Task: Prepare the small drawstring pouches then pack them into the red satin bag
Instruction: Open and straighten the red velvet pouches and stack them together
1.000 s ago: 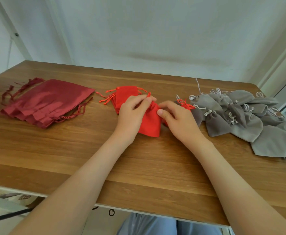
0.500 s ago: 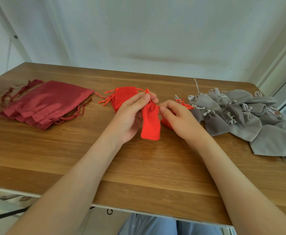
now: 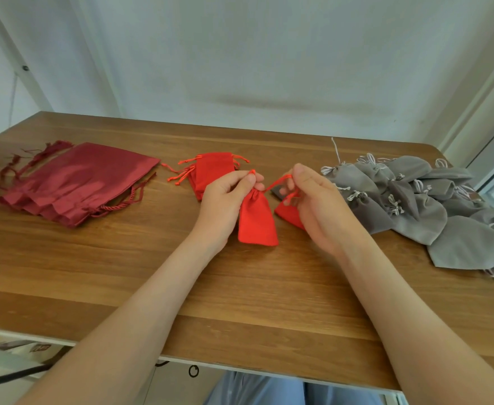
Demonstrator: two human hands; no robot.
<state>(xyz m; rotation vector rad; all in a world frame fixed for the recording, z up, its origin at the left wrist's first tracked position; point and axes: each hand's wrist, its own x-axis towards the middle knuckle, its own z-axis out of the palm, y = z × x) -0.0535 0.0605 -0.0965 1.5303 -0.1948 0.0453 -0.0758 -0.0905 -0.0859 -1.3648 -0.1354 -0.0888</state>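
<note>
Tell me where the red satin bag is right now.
In the head view the red satin bag lies flat at the left end of the table, just left of the stacked small red pouches.

I see the left hand (image 3: 225, 197) and right hand (image 3: 318, 206) pinching the small red pouch (image 3: 257, 223) by its drawstrings (image 3: 278, 182), neck gathered. Red satin bags (image 3: 87, 176) lie left, grey pouches (image 3: 415, 206) right

Bright red pouch (image 3: 258, 222), dark red satin bags (image 3: 76, 182), grey pouches (image 3: 415, 206).
</note>
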